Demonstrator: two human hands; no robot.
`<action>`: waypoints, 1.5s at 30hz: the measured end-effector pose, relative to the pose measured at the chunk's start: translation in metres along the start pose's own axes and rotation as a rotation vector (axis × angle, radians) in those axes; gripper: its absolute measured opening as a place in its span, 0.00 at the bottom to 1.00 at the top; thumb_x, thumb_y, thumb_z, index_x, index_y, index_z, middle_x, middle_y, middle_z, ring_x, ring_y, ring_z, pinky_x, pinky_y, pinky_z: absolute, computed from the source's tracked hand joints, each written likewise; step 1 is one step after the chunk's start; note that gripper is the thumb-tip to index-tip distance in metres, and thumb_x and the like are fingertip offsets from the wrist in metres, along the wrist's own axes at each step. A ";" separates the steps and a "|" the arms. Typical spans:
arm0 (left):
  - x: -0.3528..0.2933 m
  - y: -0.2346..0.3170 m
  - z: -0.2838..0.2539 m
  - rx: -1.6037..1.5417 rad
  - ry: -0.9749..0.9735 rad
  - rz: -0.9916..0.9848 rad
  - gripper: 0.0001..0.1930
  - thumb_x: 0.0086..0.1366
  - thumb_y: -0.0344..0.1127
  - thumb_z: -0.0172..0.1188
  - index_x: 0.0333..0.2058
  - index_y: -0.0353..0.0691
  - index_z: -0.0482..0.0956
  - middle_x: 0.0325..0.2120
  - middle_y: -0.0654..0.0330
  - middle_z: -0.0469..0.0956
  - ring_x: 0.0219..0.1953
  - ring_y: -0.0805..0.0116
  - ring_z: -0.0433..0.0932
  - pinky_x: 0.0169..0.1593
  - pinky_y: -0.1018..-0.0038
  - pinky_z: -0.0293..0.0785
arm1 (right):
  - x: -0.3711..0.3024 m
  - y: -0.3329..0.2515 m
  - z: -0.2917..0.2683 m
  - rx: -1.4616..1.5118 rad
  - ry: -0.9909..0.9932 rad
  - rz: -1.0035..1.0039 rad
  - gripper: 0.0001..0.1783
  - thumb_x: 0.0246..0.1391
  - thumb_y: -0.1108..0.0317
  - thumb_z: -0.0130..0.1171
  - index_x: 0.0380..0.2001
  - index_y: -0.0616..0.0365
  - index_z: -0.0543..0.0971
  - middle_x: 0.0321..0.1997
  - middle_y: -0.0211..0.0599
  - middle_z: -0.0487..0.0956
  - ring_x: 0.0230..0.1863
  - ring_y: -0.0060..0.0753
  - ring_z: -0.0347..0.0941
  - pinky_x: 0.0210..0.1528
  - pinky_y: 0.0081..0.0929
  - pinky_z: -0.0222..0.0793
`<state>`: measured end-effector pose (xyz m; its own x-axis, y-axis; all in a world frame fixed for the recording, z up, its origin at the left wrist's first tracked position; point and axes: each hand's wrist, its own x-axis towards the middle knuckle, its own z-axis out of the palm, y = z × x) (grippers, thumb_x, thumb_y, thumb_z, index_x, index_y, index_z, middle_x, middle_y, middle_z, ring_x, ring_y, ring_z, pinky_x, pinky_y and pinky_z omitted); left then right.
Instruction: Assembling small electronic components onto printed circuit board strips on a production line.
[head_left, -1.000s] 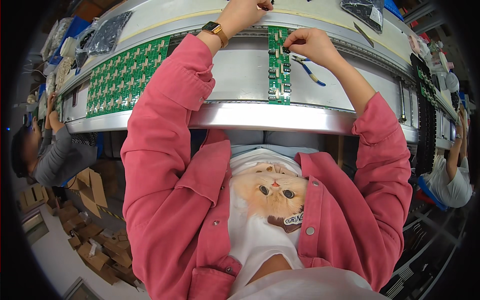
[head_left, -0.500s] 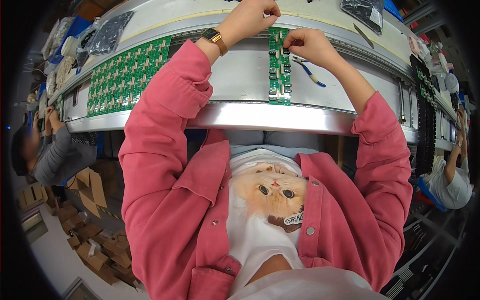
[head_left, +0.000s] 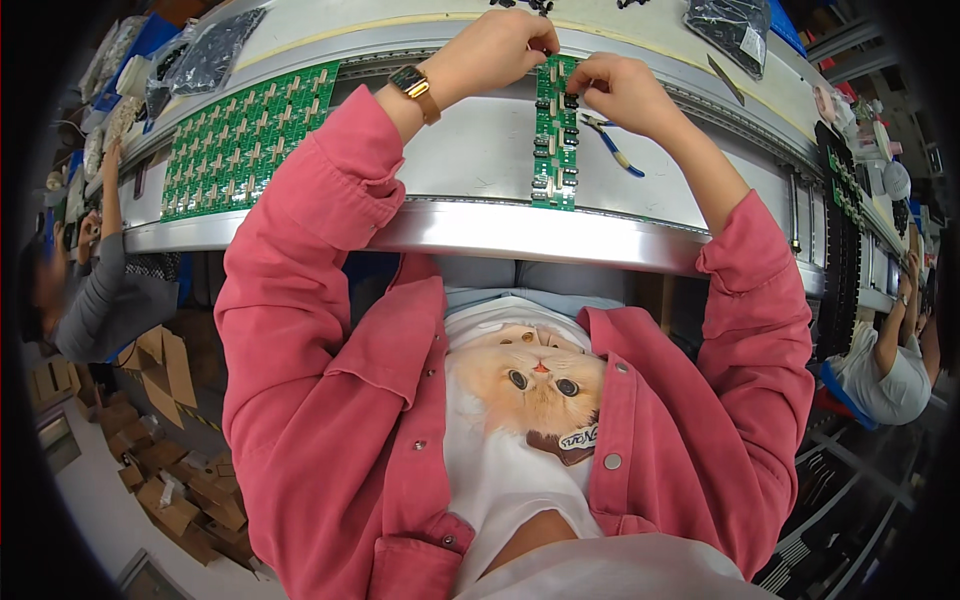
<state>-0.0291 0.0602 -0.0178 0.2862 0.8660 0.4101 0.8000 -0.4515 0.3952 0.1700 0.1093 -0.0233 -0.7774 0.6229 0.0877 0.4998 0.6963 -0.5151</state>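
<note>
A narrow green circuit board [head_left: 555, 150] lies across the rails, with small black components [head_left: 541, 147] and pale connectors along it. At its far end my left hand [head_left: 500, 48] is closed in a pinch; a small dark part shows at the fingertips. My right hand [head_left: 628, 92] bends over the board's right edge with thumb and finger together, beside a black component. Whatever lies between those fingers is hidden. To the right of the board rest cutters [head_left: 612, 148] with blue and yellow handles.
A large panel of green circuit boards [head_left: 245, 140] lies left on the rails. Loose black parts [head_left: 522, 4] and a bag [head_left: 725, 35] of black parts sit beyond the far rail, near a flat metal blade [head_left: 726, 80]. A metal rail [head_left: 530, 228] runs in front. Other people work at both sides.
My left hand has come down toward me, from beyond the rail to the board's far end. The right hand stays at the board's right edge. The whole view has shifted slightly.
</note>
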 end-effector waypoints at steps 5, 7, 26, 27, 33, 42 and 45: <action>-0.018 0.021 -0.014 -0.048 -0.068 -0.058 0.06 0.55 0.27 0.57 0.33 0.36 0.78 0.23 0.60 0.77 0.21 0.69 0.70 0.28 0.76 0.69 | 0.030 0.040 -0.010 -0.229 0.343 -0.017 0.12 0.40 0.73 0.54 0.32 0.58 0.82 0.31 0.36 0.79 0.28 0.34 0.74 0.34 0.24 0.70; -0.016 0.029 -0.012 -0.067 -0.082 -0.047 0.06 0.55 0.27 0.57 0.33 0.36 0.78 0.22 0.60 0.76 0.20 0.69 0.70 0.28 0.76 0.68 | 0.054 0.095 -0.008 -0.359 0.575 -0.140 0.13 0.44 0.70 0.53 0.34 0.54 0.81 0.34 0.35 0.81 0.27 0.40 0.73 0.34 0.30 0.71; -0.035 0.039 0.009 -0.034 -0.125 -0.021 0.05 0.53 0.26 0.58 0.30 0.35 0.79 0.26 0.59 0.78 0.23 0.65 0.74 0.31 0.74 0.72 | 0.082 0.090 -0.015 -0.658 0.382 0.303 0.14 0.43 0.72 0.54 0.36 0.54 0.81 0.31 0.34 0.81 0.26 0.33 0.74 0.34 0.24 0.71; -0.036 0.040 0.009 -0.031 -0.124 -0.048 0.06 0.53 0.26 0.57 0.30 0.35 0.79 0.26 0.59 0.78 0.23 0.65 0.74 0.31 0.74 0.72 | 0.083 0.086 -0.016 -0.594 0.372 0.317 0.13 0.42 0.72 0.53 0.33 0.55 0.81 0.30 0.36 0.80 0.26 0.36 0.74 0.34 0.27 0.71; -0.036 0.046 0.012 0.020 -0.139 -0.105 0.06 0.52 0.26 0.57 0.30 0.36 0.79 0.26 0.59 0.78 0.24 0.64 0.74 0.32 0.73 0.72 | 0.086 0.093 -0.015 -0.244 0.400 0.384 0.08 0.38 0.71 0.53 0.24 0.58 0.81 0.24 0.40 0.79 0.26 0.42 0.73 0.33 0.30 0.69; -0.039 0.044 0.013 0.036 -0.094 -0.058 0.05 0.54 0.27 0.55 0.30 0.37 0.78 0.26 0.60 0.77 0.24 0.63 0.73 0.32 0.72 0.71 | 0.064 0.049 -0.014 0.185 0.329 0.377 0.07 0.38 0.72 0.55 0.24 0.59 0.80 0.24 0.36 0.78 0.24 0.37 0.72 0.31 0.25 0.69; -0.037 0.043 0.010 0.029 -0.005 0.081 0.05 0.55 0.26 0.54 0.31 0.37 0.78 0.27 0.59 0.76 0.24 0.64 0.71 0.32 0.72 0.70 | 0.054 0.046 -0.015 0.298 0.266 0.272 0.09 0.39 0.72 0.55 0.27 0.59 0.80 0.27 0.35 0.79 0.24 0.40 0.72 0.31 0.26 0.69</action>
<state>-0.0008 0.0107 -0.0242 0.3531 0.8278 0.4360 0.7891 -0.5139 0.3365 0.1567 0.1802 -0.0292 -0.4894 0.8650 0.1107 0.5098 0.3868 -0.7684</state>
